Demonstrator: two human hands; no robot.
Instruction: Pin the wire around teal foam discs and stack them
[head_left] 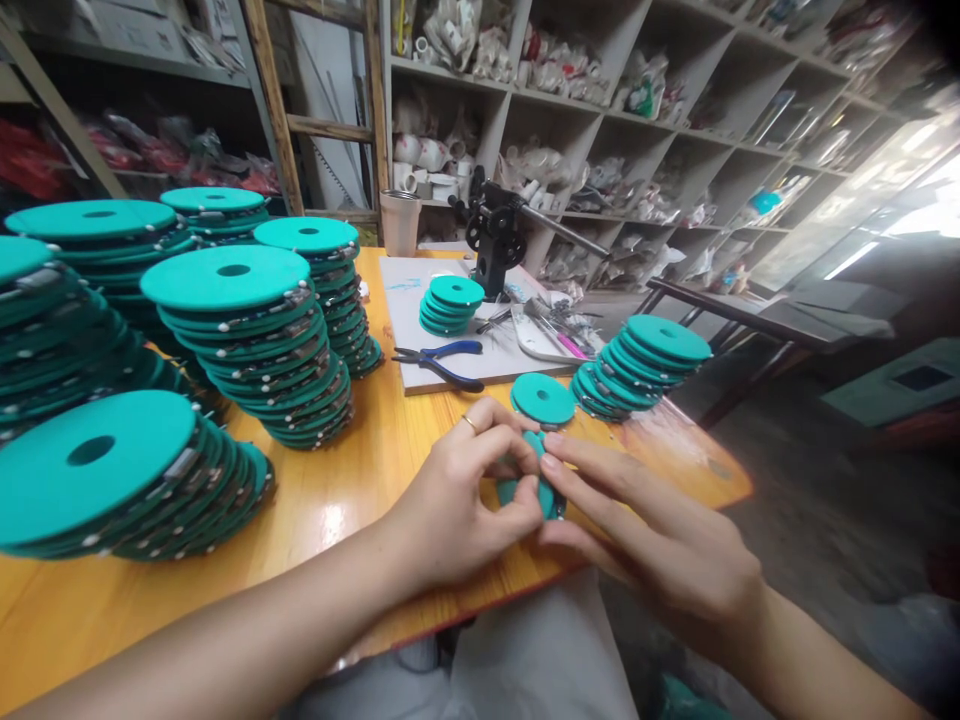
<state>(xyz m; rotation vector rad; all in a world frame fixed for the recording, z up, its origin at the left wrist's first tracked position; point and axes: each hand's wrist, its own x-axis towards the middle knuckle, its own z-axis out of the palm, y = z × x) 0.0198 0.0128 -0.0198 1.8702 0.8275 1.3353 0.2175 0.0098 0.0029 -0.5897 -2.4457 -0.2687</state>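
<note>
Two hands, left hand and right hand, pinch one teal disc between their fingertips at the table's near edge; a second disc lies just beyond, pliers farther back.

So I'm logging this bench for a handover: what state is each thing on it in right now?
Teal disc: pinched between both hands, mostly hidden.
Left hand: closed on the disc.
Right hand: fingertips pressing on the disc.
Single disc: lying flat, alone.
Big stacks: tall, leaning.
Right-side stack: slanted, fanned out.
Pliers: lying slightly open on the board.
Cup: upright.
</note>
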